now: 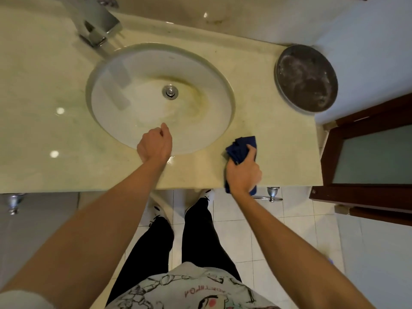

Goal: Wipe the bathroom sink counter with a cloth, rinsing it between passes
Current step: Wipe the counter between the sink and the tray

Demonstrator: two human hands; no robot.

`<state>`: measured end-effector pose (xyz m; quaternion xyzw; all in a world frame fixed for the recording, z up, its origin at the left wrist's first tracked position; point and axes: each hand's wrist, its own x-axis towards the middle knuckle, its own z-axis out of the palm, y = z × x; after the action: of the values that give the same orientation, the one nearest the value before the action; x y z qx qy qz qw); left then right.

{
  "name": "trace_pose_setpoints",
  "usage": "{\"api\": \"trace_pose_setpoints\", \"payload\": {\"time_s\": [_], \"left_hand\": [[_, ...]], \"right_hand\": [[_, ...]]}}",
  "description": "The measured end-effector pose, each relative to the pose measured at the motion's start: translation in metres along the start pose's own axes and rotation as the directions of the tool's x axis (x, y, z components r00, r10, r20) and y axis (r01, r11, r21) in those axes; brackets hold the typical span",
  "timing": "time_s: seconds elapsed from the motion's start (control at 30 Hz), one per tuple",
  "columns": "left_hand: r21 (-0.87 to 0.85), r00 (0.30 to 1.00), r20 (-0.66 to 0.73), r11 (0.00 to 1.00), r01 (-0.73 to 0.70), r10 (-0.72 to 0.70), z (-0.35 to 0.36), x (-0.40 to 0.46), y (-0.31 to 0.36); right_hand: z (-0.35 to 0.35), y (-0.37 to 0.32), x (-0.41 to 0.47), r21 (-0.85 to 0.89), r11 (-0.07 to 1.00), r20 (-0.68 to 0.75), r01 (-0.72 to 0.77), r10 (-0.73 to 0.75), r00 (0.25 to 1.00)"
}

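The dark blue cloth (242,149) lies on the cream stone counter (267,134) near its front edge, right of the oval sink (160,97), gripped by the right hand (243,172). The left hand (155,144), loosely curled and holding nothing, rests at the sink's front rim. A round metal tray (306,78) (dusty-looking) sits at the counter's right end, by a dark wooden door (365,152); the chrome faucet (98,25) stands behind the sink, and the floor (278,237) is pale tile.

The pale cream stone table (256,103) looks polished and glossy, throwing back spots of light near its left edge. The round white ceramic basin (138,70) is smooth and shiny, with yellow-brown staining around its chrome metal drain (170,92). The boxy chrome metal tap (98,21) is mirror-bright. The dark blue cloth (242,150) is soft, matt fabric. At the far right corner, the round grey metal tray (306,78) looks dull and blotched.
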<state>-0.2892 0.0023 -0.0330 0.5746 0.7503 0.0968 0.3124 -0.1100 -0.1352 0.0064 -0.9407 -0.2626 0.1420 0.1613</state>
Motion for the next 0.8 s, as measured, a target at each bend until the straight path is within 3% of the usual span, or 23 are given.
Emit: {"api": "trace_pose_setpoints", "payload": {"time_s": [0.1, 0.17, 0.23, 0.3, 0.43, 0.57, 0.67, 0.8], "left_hand": [[-0.252, 0.981, 0.141, 0.954, 0.163, -0.131, -0.008, 0.011, 0.002], [-0.576, 0.936, 0.266, 0.741, 0.346, -0.23, -0.018, 0.026, 0.003], [-0.739, 0.909, 0.322, 0.53, 0.416, -0.264, -0.033, 0.039, -0.003], [-0.782, 0.923, 0.275, 0.496, 0.378, -0.27, -0.049, 0.053, -0.017], [-0.813, 0.935, 0.187, 0.486, 0.32, -0.302, -0.07, 0.066, -0.042], [-0.794, 0.937, 0.098, 0.541, 0.278, -0.336, -0.071, 0.065, -0.039], [-0.697, 0.959, 0.076, 0.673, 0.247, -0.274, -0.052, 0.045, -0.022], [-0.364, 0.987, -0.028, 0.921, 0.14, -0.161, -0.025, 0.024, -0.016]], "right_hand": [[0.025, -0.037, -0.039, 0.087, 0.996, -0.003, 0.021, -0.02, 1.0], [0.04, -0.064, -0.063, 0.181, 0.983, 0.012, -0.015, 0.013, 1.0], [0.054, -0.088, -0.083, 0.275, 0.959, 0.056, -0.075, 0.062, 0.997], [0.067, -0.112, -0.102, 0.334, 0.939, 0.115, -0.088, 0.052, 0.992], [0.085, -0.168, -0.112, 0.51, 0.859, 0.297, -0.042, -0.13, 0.946], [0.066, -0.193, -0.066, 0.698, 0.692, 0.373, -0.187, -0.129, 0.919], [0.025, -0.172, -0.006, 0.738, 0.661, 0.274, -0.137, -0.108, 0.956], [-0.029, -0.122, 0.081, 0.641, 0.748, 0.014, 0.172, -0.236, 0.972]]}}
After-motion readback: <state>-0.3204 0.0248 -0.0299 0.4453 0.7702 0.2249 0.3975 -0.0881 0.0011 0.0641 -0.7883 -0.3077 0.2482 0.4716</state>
